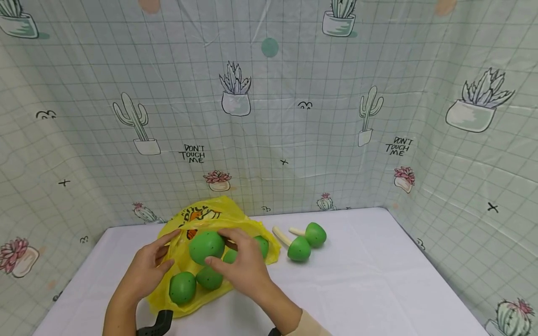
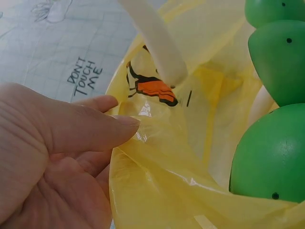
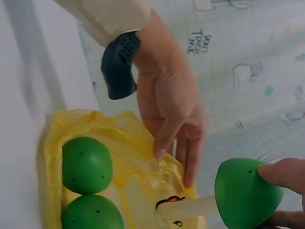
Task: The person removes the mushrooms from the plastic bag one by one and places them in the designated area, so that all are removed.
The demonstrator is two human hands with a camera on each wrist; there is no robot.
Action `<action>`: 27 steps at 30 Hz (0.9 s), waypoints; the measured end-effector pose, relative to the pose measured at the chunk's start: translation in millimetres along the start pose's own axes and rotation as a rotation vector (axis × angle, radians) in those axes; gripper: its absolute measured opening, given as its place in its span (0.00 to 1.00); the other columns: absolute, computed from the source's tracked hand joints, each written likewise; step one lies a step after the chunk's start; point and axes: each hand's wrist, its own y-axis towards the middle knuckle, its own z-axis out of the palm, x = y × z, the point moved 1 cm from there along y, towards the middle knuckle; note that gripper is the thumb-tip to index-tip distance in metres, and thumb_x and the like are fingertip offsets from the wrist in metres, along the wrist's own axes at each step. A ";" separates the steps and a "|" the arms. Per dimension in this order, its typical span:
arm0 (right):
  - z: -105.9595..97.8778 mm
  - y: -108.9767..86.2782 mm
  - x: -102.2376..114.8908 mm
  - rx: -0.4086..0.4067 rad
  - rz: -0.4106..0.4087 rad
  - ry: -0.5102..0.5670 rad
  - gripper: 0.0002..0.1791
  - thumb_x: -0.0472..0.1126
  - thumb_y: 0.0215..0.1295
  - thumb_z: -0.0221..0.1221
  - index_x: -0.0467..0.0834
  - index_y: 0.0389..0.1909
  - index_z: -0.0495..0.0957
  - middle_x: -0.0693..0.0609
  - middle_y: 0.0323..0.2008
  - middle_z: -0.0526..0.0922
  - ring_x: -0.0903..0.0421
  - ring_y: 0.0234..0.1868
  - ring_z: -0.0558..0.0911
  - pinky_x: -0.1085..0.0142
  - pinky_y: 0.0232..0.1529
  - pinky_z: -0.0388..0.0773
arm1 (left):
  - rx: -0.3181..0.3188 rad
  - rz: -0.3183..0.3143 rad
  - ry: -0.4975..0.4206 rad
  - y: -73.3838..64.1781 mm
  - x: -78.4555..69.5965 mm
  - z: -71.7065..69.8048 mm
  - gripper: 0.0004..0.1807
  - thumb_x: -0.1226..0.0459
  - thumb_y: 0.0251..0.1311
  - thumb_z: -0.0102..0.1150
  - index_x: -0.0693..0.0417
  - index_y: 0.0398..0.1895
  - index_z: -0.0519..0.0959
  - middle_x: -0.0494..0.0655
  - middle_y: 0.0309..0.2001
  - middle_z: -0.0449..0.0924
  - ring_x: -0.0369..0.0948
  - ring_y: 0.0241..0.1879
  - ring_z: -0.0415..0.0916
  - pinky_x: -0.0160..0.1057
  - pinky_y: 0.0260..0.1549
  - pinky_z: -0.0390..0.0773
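My right hand [image 1: 248, 266] grips a green mushroom-shaped piece [image 1: 207, 248] by its rounded, black-dotted cap, over the mouth of a yellow plastic bag [image 1: 248, 223]. In the right wrist view its pale stem [image 3: 188, 208] points towards the bag's inner side. At the bag's left edge is my left hand [image 1: 145, 270]; its thumb [image 2: 102, 131] lies on the near side of the plastic and fingers sit behind, pinching it. Several more green caps, among them a front one [image 1: 182, 288], lie inside the bag. Their stems are mostly hidden.
Two similar green pieces with cream stems, one nearer [image 1: 299, 248] and one farther [image 1: 315, 234], lie right of the bag on the white-covered table [image 1: 357, 289]. A gridded curtain [image 1: 269, 135] with cactus drawings surrounds the table at the back and sides.
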 end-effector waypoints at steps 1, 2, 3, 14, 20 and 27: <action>-2.1 0.2 0.7 -0.006 -0.005 0.002 0.30 0.37 0.61 0.75 0.34 0.63 0.79 0.44 0.59 0.82 0.50 0.61 0.83 0.64 0.62 0.82 | 0.002 -0.002 0.000 0.1 0.0 0.1 0.38 0.82 0.67 0.56 0.63 0.80 0.62 0.70 0.77 0.61 0.67 0.69 0.70 0.59 0.66 0.72; -4.1 0.5 1.2 -0.011 -0.010 0.004 0.30 0.36 0.61 0.75 0.34 0.63 0.79 0.44 0.59 0.82 0.50 0.61 0.83 0.63 0.62 0.82 | 0.004 -0.004 0.000 0.2 0.1 0.2 0.38 0.82 0.67 0.56 0.63 0.81 0.62 0.70 0.77 0.61 0.67 0.70 0.69 0.59 0.66 0.72; -6.1 0.7 1.9 -0.016 -0.015 0.010 0.30 0.36 0.61 0.75 0.34 0.63 0.79 0.44 0.59 0.83 0.49 0.61 0.83 0.62 0.62 0.82 | 0.006 -0.006 -0.002 0.3 0.2 0.4 0.38 0.82 0.67 0.56 0.62 0.81 0.62 0.69 0.77 0.60 0.67 0.70 0.69 0.59 0.66 0.72; -26.2 1.5 9.0 -0.074 -0.061 0.056 0.30 0.33 0.59 0.75 0.31 0.62 0.79 0.42 0.57 0.83 0.46 0.60 0.84 0.59 0.61 0.83 | 0.014 -0.015 0.015 3.3 1.0 1.8 0.39 0.82 0.68 0.57 0.62 0.81 0.61 0.69 0.78 0.59 0.67 0.70 0.69 0.60 0.66 0.73; -37.0 0.5 8.6 -0.095 -0.060 0.063 0.31 0.33 0.59 0.76 0.32 0.63 0.79 0.42 0.58 0.82 0.46 0.61 0.83 0.61 0.62 0.82 | 0.019 -0.022 0.018 3.9 1.6 1.4 0.39 0.81 0.68 0.57 0.62 0.82 0.60 0.70 0.78 0.59 0.67 0.70 0.69 0.60 0.66 0.73; -50.4 -0.5 5.3 -0.125 -0.107 0.093 0.30 0.31 0.59 0.75 0.30 0.63 0.79 0.39 0.58 0.82 0.43 0.61 0.83 0.62 0.62 0.82 | 0.023 -0.041 0.022 4.0 1.4 1.3 0.39 0.81 0.69 0.57 0.62 0.82 0.59 0.70 0.78 0.58 0.67 0.71 0.68 0.61 0.67 0.71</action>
